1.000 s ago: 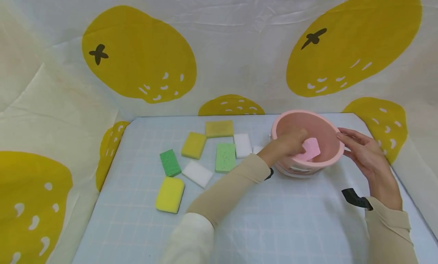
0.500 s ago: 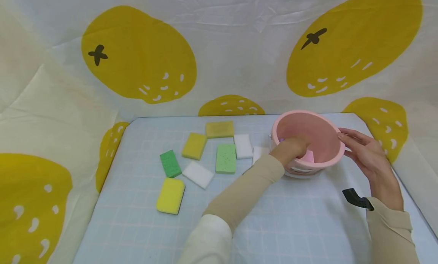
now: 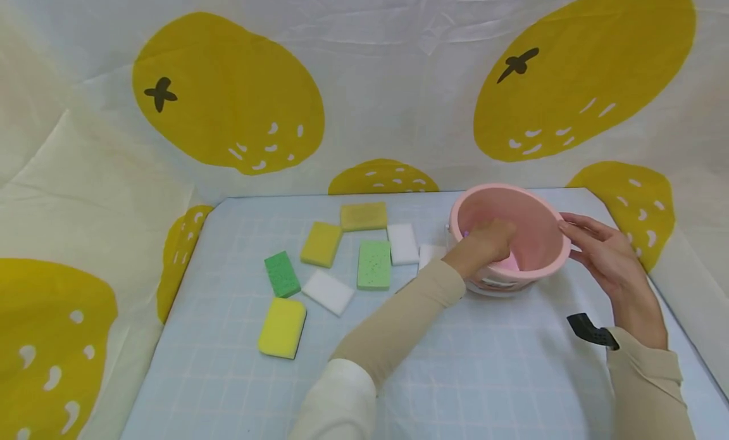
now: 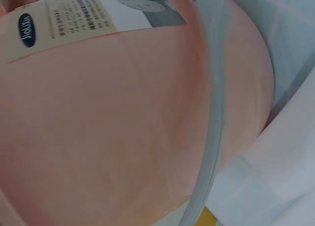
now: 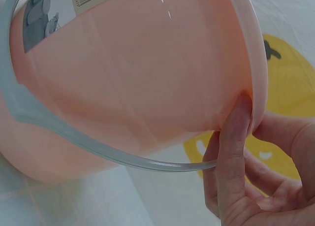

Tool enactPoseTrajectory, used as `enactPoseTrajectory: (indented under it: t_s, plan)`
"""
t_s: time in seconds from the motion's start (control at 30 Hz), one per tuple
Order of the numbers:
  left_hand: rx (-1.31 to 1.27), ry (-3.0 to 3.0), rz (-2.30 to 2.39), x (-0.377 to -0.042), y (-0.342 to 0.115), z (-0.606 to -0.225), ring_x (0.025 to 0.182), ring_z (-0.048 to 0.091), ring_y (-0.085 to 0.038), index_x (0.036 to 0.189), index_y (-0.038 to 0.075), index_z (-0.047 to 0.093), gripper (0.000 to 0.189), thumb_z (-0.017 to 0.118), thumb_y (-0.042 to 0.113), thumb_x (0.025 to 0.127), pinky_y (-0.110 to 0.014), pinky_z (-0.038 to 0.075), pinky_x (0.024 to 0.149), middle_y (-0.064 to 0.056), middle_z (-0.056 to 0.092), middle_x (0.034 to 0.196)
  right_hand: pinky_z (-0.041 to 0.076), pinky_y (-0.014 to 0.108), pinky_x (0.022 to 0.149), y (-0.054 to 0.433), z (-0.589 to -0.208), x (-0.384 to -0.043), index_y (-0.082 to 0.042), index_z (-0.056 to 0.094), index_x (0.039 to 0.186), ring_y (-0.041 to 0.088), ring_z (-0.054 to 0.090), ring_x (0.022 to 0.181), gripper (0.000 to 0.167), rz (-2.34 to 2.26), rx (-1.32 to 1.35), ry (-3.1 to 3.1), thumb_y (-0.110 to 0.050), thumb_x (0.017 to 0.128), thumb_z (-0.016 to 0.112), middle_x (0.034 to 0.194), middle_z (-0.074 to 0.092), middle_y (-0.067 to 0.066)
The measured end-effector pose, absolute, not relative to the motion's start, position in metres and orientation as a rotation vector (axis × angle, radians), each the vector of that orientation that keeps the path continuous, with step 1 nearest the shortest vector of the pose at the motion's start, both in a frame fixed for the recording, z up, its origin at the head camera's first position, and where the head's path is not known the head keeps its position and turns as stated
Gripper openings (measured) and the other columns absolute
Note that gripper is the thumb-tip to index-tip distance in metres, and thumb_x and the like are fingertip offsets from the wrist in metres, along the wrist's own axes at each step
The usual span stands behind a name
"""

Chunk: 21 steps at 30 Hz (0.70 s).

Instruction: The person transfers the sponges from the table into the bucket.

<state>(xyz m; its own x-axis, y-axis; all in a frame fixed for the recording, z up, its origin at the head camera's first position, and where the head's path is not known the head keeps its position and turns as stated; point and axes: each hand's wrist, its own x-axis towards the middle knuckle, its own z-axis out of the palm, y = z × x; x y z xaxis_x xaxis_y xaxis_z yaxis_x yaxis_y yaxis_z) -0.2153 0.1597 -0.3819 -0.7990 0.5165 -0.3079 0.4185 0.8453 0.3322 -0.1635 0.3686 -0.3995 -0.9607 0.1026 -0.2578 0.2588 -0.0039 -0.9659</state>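
When one looks through the head camera, the left hand (image 3: 484, 237) is down inside the pink bucket (image 3: 535, 228), and a pink piece (image 3: 509, 263), which seems to be a sponge, shows just below it, toward the person's side. In my judgement this relation matters most: the left hand is right above the piece and clearly the nearer one, while the right hand (image 3: 612, 259) is at the right side of the bucket. How the long axis of the piece lies I cannot tell, because only a small part is visible. The tips of the left fingers are hidden, so I cannot say whether they grasp the piece or only touch it. On the surface (image 3: 490, 364), a white block (image 3: 429, 256) lies just beside the bucket, and a light green sponge (image 3: 374, 265) is farther to the left.

In the left wrist view, the outer wall of the bucket fills most of the space, with a paper label (image 4: 64, 19) and the grey handle (image 4: 216, 88) along it; the grasp of the left fingers cannot be judged there.

In the right wrist view, the right fingers (image 5: 231, 157) pinch the rim (image 5: 258, 53) of the bucket from both sides, and the handle passes behind them.
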Motion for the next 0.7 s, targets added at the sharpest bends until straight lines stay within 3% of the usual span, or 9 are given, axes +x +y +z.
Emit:
enactPoseTrajectory:
  t_s: [0.1,0.3,0.53,0.7]
  plan:
    - [0.727,2.657,0.375,-0.217,0.16,-0.379,0.082,0.055,-0.008,0.101,0.022,0.061,0.008,0.064,0.014,0.101,-0.02,0.045,0.067,0.007,0.056,0.088,0.056,0.015,0.077,0.368,-0.4,-0.164,-0.028,0.064,0.139,-0.002,0.064,0.098,0.052,-2.108,0.389,2.141,-0.039,0.09,0.078,0.116,0.065,-0.022]
    - [0.784,2.63,0.522,-0.215,0.147,-0.371,0.085,0.054,-0.006,0.103,0.018,0.062,0.002,0.063,0.019,0.103,-0.016,0.043,0.068,0.007,0.059,0.093,0.056,0.015,0.076,0.368,-0.399,-0.164,-0.028,0.063,0.141,-0.003,0.064,0.098,0.054,-2.102,0.391,2.149,-0.039,0.09,0.078,0.116,0.065,-0.022]
    - [0.919,2.579,0.823,-0.211,0.123,-0.362,0.083,0.057,-0.004,0.115,0.009,0.067,0.015,0.062,0.016,0.103,-0.01,0.045,0.068,0.005,0.065,0.099,0.057,0.017,0.075,0.368,-0.399,-0.164,-0.028,0.066,0.137,-0.002,0.064,0.097,0.049,-2.119,0.385,2.132,-0.038,0.091,0.078,0.113,0.067,-0.021]
    - [0.986,2.606,0.951,-0.211,0.109,-0.359,0.086,0.057,-0.005,0.115,0.006,0.071,0.018,0.063,0.015,0.102,-0.009,0.043,0.074,0.003,0.067,0.098,0.057,0.017,0.075,0.369,-0.4,-0.164,-0.027,0.065,0.138,-0.002,0.064,0.097,0.05,-2.114,0.388,2.135,-0.038,0.09,0.078,0.112,0.067,-0.022]
